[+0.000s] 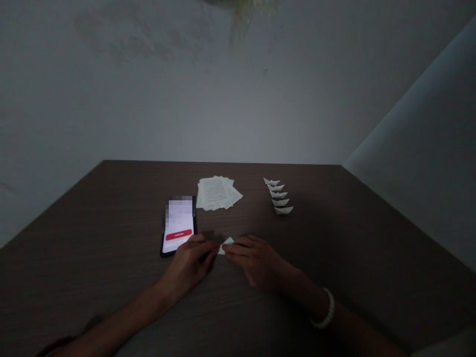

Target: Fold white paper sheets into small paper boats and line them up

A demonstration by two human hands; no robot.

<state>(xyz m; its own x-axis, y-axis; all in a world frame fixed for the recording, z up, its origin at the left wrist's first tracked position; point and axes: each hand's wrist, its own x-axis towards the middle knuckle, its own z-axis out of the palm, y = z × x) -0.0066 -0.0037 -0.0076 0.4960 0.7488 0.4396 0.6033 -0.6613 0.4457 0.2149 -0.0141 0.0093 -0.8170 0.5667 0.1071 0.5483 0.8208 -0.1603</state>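
Observation:
A small white folded paper [227,243], roughly triangular with its peak pointing away from me, lies on the table between my two hands. My left hand [193,255] is closed at the paper's left edge, thumb and forefinger brought near each other. From the other side, the fingers of my right hand [256,260] are together and press on the paper's right part, hiding some of it. A bracelet of pale beads circles my right wrist. Just beyond my left hand lies a phone [178,243] with its screen lit.
A fanned stack of printed paper sheets [215,194] lies farther back, past the phone. To its right, several small paper boats [280,202] stand in a row. The dark wooden table [111,223] reaches back to a grey wall [238,109].

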